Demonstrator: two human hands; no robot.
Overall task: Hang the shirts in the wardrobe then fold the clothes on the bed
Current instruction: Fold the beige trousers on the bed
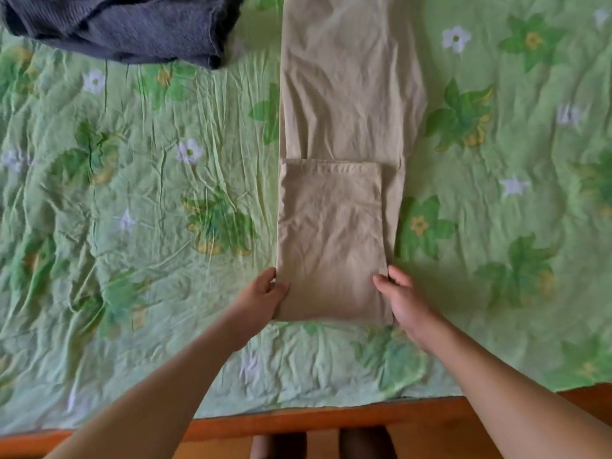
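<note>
The left grip (pixel 261 297) and right grip (pixel 408 299) each pinch a side edge of the half-folded beige trousers (pixel 334 226) lying on the bed (pixel 132 200)

The bedsheet (pixel 149 200) is pale green, printed with darker green leaves, small white flowers and touches of yellow. The trousers (pixel 344 94) are plain beige, without any print. The knitted garment (pixel 126 24) at the top is dark grey-blue. The bed frame (pixel 298 420) is reddish-orange wood.
</note>
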